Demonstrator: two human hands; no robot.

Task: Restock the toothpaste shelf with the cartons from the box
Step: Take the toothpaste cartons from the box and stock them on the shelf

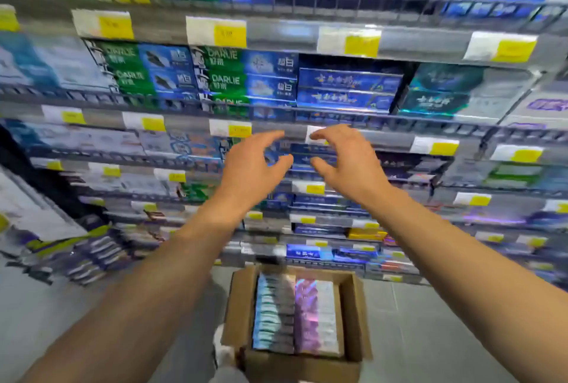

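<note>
Toothpaste cartons (296, 316), shiny teal and pink-silver ones, lie packed in rows inside the open brown cardboard box (353, 321) on the grey floor, below the stocked wire shelves (353, 115). Both bare hands are raised apart before a shelf of dark blue cartons (302, 155): left hand (250, 169) and right hand (344, 161) have loosely spread, curved fingers, grasping nothing.

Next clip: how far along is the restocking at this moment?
Done: cannot judge; the shelves hold many cartons, with no telling which were just added. In hand: nothing; left hand and right hand are both open and empty, raised before the shelves. Left: the box on the floor looks full of cartons.
</note>
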